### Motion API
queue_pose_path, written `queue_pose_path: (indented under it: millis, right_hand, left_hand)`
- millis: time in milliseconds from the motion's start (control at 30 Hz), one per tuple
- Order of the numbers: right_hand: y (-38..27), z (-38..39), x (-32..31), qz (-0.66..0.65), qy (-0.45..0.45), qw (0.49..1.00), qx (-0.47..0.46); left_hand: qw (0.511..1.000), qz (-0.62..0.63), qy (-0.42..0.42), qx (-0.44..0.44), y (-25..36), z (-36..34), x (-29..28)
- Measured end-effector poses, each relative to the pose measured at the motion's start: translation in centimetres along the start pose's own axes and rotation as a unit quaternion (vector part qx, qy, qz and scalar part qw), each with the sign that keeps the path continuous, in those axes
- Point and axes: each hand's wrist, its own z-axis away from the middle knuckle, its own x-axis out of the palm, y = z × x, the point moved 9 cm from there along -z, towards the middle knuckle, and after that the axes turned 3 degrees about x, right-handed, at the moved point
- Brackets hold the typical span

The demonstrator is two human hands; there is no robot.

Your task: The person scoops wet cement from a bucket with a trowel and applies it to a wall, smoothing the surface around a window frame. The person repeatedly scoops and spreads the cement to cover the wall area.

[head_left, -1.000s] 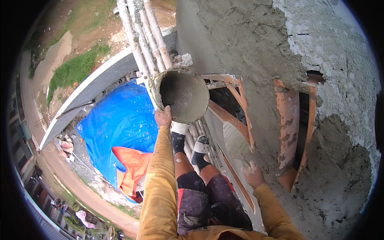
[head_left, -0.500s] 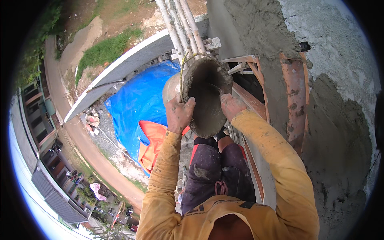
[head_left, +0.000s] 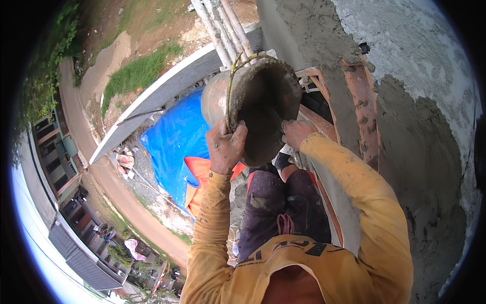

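Head view: bucket [head_left: 263, 106] interior shadowed.

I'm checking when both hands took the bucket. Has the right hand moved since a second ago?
Yes. The right hand has left the plastered wall and come up and leftward to the rim of the mortar bucket.

Ground far below, w/ tarps and a dirt road.
Bare brown ground [head_left: 152, 200] carries a crumpled blue plastic tarp [head_left: 174, 147], an orange tarp [head_left: 202, 185] overlapping its lower edge, and small pale debris [head_left: 123, 161] just beside; dirt road [head_left: 109, 187] runs alongside.
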Motion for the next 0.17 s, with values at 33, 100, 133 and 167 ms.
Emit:
queue_pose_path:
  millis: [33,100,133,167]
  right_hand:
    - [-0.8,1.0,0.2,-0.032,-0.010,0.999,-0.004]
    - [-2.3,1.9,0.3,-0.085,-0.092,0.992,-0.007]
    - [-3.2,2.1,0.4,-0.122,-0.099,0.987,-0.029]
    - [-3.7,2.4,0.8,-0.159,-0.107,0.980,-0.052]
  left_hand:
    - [1.000,0.006,-0.004,-0.005,0.3,0.1,-0.4]
    - [1.000,0.021,-0.005,-0.021,0.3,0.4,-1.2]
    - [0.999,0.029,-0.002,-0.030,0.1,0.5,-1.8]
    - [0.999,0.036,0.002,-0.039,-0.4,0.6,-2.4]
